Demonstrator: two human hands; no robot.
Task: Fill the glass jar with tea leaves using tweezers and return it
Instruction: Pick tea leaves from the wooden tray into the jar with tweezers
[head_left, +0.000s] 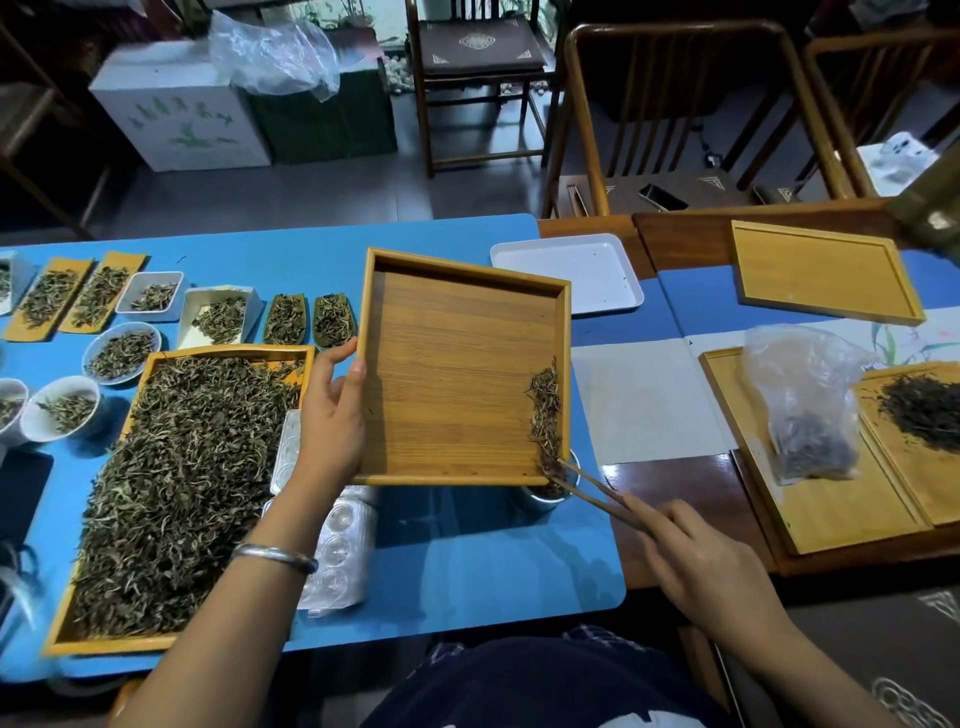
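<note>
Over the blue table (467, 582), your left hand (332, 415) grips a tilted wooden tray (457, 374), hiding most of the glass jar (550, 493) beneath its corner. Your right hand (701, 561) pinches tweezers (597, 488), tips at the tea leaves (545, 415). A heaped leaf tray (176, 488) lies left.

The wooden tray (457, 364) had a matt, fine-grained surface, and the tea leaves (545, 415) in it looked dry and rough. The tweezers (597, 491) seemed to be of wood or bamboo. The glass jar (548, 493) was clear with a slight shine. The tabletop (467, 571) cover was smooth blue plastic. A metal bangle (275, 557) was glossy. The white tray (571, 270) was smooth plastic, and a thin plastic bag (800, 400) was crinkled and half clear.
</note>
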